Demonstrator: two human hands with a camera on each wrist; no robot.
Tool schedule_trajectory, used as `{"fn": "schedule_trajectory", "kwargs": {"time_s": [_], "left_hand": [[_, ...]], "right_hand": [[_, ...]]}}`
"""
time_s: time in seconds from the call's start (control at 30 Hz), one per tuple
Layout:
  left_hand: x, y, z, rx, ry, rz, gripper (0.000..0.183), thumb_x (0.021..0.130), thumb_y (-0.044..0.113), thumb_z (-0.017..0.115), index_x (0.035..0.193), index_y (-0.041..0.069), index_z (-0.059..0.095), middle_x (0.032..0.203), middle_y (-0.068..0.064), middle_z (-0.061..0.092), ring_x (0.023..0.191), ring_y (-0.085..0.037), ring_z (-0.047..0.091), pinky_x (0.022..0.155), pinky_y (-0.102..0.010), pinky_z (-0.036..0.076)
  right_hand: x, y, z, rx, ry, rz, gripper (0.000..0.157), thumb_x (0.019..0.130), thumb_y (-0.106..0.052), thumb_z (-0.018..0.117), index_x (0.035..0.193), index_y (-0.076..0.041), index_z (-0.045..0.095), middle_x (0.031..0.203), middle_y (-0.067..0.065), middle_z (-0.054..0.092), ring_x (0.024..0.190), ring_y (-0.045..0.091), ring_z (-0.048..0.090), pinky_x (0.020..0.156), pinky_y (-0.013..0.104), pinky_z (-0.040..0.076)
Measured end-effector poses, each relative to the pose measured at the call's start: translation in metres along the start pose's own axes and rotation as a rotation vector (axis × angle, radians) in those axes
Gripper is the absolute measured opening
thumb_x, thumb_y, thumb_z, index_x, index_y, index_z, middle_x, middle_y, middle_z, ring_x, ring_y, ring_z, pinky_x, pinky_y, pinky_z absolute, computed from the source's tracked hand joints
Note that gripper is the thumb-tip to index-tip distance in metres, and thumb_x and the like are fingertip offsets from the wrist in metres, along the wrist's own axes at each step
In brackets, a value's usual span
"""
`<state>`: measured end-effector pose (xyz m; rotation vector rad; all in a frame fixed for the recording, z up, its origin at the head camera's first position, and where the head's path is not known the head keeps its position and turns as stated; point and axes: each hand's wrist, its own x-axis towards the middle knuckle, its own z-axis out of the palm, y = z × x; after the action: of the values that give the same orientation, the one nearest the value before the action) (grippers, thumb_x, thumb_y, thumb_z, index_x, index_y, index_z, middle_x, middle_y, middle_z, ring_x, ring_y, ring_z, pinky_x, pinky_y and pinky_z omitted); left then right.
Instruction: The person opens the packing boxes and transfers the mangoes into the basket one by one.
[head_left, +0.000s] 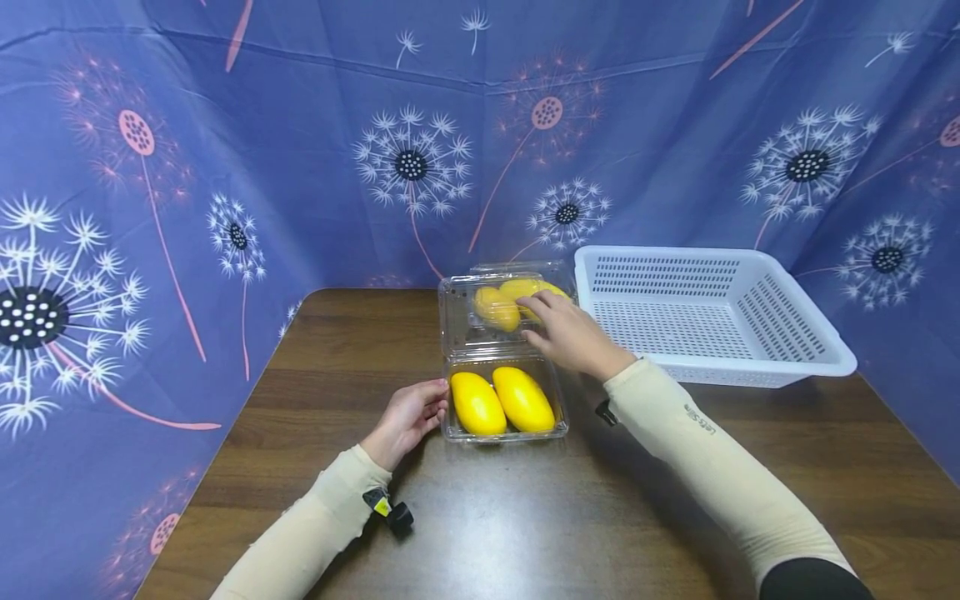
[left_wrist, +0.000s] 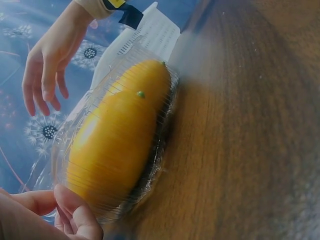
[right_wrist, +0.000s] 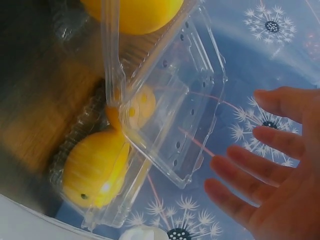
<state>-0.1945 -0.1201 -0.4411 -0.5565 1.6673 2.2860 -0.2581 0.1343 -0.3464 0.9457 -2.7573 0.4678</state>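
A clear plastic clamshell box [head_left: 504, 437] holds two yellow mangoes [head_left: 524, 402], side by side. Its hinged lid [head_left: 456, 321] stands raised at the back. My left hand [head_left: 408, 419] pinches the box's left rim between thumb and fingers, also seen low in the left wrist view. Over the lid's right side hovers my right hand [head_left: 567, 332], its fingers [right_wrist: 255, 165] spread and holding nothing in the right wrist view. Behind the lid, a second clear box [head_left: 558, 271] contains more yellow mangoes [head_left: 495, 310], partly covered by the right hand in the head view.
At the back right stands a white slotted plastic basket [head_left: 806, 367], close to the second box. Everything rests on a brown wooden table [head_left: 300, 408]. A blue curtain [head_left: 315, 167] with dandelion prints hangs along the table's back and sides.
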Motion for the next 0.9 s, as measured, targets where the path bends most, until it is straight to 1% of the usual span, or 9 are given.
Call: {"fn": "schedule_trajectory", "kwargs": {"time_s": [0.13,0.3,0.43,0.5,0.63,0.73,0.9], "left_hand": [[0.0,0.001,0.0,-0.005,0.0,-0.005,0.01,0.094,0.007,0.058,0.101,0.001,0.063,0.069,0.006,0.061,0.059,-0.005,0.053,0.055,-0.015,0.047],[0.0,0.002,-0.001,-0.013,-0.009,-0.014,0.007,0.094,0.008,0.059,0.097,0.003,0.063,0.069,0.006,0.062,0.059,-0.005,0.053,0.056,-0.015,0.047],[0.0,0.002,-0.001,-0.02,-0.017,-0.02,0.006,0.095,0.008,0.059,0.095,0.005,0.064,0.068,0.006,0.062,0.059,-0.005,0.053,0.056,-0.015,0.046],[-0.001,0.002,-0.001,-0.025,-0.018,-0.021,0.006,0.095,0.007,0.058,0.094,0.005,0.064,0.068,0.005,0.062,0.058,-0.005,0.053,0.055,-0.015,0.046],[-0.001,0.002,-0.003,-0.029,-0.025,-0.019,0.007,0.095,0.006,0.057,0.095,0.005,0.064,0.067,0.005,0.062,0.057,-0.005,0.053,0.055,-0.015,0.046],[-0.002,0.002,-0.004,-0.029,-0.036,-0.017,0.007,0.095,0.006,0.056,0.097,0.005,0.063,0.068,0.005,0.062,0.058,-0.005,0.053,0.056,-0.015,0.046],[-0.001,0.002,-0.003,-0.03,-0.052,-0.026,0.007,0.095,0.006,0.056,0.101,0.005,0.06,0.069,0.006,0.062,0.059,-0.005,0.053,0.056,-0.015,0.046]], "right_hand": [[-0.005,-0.002,0.001,0.013,-0.007,0.011,0.051,0.092,-0.025,0.065,0.137,-0.005,0.051,0.126,0.015,0.058,0.111,0.031,0.059,0.097,0.048,0.049],[-0.012,-0.003,0.005,0.045,-0.021,0.047,0.052,0.092,-0.025,0.067,0.138,-0.006,0.051,0.125,0.016,0.06,0.107,0.031,0.06,0.094,0.049,0.05],[-0.017,-0.003,0.009,0.062,-0.041,0.054,0.051,0.092,-0.026,0.067,0.136,-0.006,0.052,0.122,0.017,0.061,0.103,0.03,0.06,0.091,0.048,0.051],[-0.02,-0.004,0.011,0.077,-0.047,0.052,0.049,0.092,-0.026,0.067,0.135,-0.006,0.053,0.122,0.017,0.061,0.104,0.031,0.061,0.092,0.048,0.051],[-0.025,-0.007,0.012,0.104,-0.058,0.049,0.047,0.092,-0.023,0.067,0.133,-0.004,0.054,0.125,0.016,0.06,0.112,0.032,0.06,0.097,0.05,0.049],[-0.027,-0.01,0.014,0.106,-0.067,0.045,0.047,0.092,-0.023,0.067,0.132,-0.003,0.055,0.126,0.016,0.06,0.113,0.033,0.06,0.098,0.051,0.049],[-0.03,-0.012,0.016,0.101,-0.101,0.071,0.049,0.092,-0.026,0.066,0.133,-0.004,0.054,0.128,0.016,0.059,0.113,0.032,0.06,0.098,0.05,0.049]]}}
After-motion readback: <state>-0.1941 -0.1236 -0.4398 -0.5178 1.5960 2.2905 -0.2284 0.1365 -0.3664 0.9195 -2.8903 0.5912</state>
